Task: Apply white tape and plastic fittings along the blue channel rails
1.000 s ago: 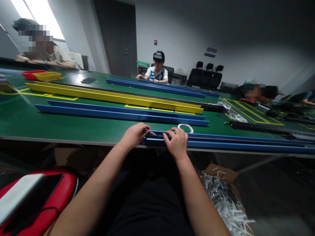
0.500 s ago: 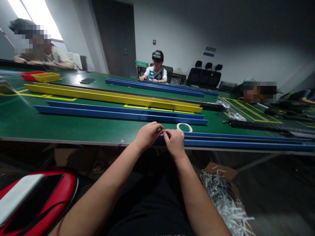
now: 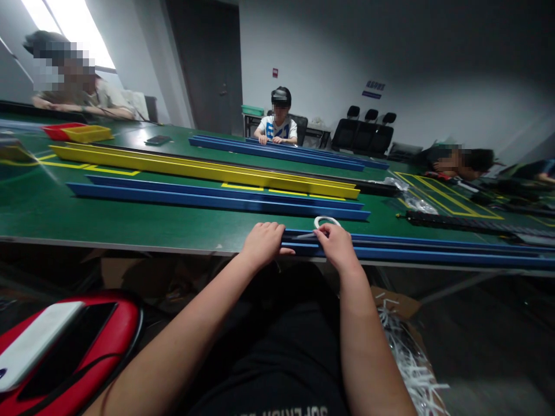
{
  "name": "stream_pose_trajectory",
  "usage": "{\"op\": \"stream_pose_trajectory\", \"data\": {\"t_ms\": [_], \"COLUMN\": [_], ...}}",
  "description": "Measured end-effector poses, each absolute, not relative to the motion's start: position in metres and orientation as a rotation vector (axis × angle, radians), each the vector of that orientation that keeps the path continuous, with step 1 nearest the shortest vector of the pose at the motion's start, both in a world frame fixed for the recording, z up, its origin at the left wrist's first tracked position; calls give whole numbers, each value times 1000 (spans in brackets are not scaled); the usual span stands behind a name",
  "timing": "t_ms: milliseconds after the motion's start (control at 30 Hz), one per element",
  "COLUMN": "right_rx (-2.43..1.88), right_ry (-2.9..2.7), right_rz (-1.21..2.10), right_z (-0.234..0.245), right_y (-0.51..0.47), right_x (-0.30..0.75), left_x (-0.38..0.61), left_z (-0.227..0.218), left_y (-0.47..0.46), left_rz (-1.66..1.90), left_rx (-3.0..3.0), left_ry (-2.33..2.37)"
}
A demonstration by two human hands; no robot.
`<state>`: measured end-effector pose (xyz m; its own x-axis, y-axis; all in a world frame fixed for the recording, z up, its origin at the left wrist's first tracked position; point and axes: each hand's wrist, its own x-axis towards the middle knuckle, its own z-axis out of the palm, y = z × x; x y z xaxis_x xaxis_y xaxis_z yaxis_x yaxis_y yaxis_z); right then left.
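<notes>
A long blue channel-shaped profile lies along the table's near edge, reaching to the right. My left hand grips its left end, fingers over the far side and thumb at the near side. My right hand is closed in a pinch on a thin whitish strip, which runs left from the fingertips above the channel. Just behind the right fingers lies a white ring-shaped roll of tape, partly covered by that hand.
Farther back lie more blue profiles and yellow ones. A black slatted strip is at right. Below the table stand a box of white strip scraps and a red seat with phone-like items. Several people sit around the table.
My hands, together before, have moved apart. The right one has gone right with the strip stretching out behind it; the left has settled over the blue profile's end.
</notes>
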<state>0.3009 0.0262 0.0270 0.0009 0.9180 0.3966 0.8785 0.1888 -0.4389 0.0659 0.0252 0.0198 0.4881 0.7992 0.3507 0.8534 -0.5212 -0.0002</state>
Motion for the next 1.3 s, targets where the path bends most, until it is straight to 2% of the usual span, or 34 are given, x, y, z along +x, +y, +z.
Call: {"op": "stream_pose_trajectory", "data": {"t_ms": [200, 633, 800, 1000, 1300], "right_rx": [-1662, -1597, -1581, -1542, -1682], "right_ry": [-1836, -1824, -1814, -1923, -1928], "right_rz": [178, 227, 196, 236, 17], "right_z": [26, 28, 29, 26, 29], "right_y": [24, 16, 12, 17, 17], "right_x": [311, 310, 311, 312, 312], "left_x": [53, -64, -36, 25, 66], "left_z": [20, 21, 22, 23, 21], "left_y": [26, 48, 45, 36, 36], "left_rz": [-433, -215, -172, -352, -389], "left_rx": [-2551, -2575, -2531, -2590, -2540], "left_ry": [-1461, -1665, -1746, -1582, -1596]}}
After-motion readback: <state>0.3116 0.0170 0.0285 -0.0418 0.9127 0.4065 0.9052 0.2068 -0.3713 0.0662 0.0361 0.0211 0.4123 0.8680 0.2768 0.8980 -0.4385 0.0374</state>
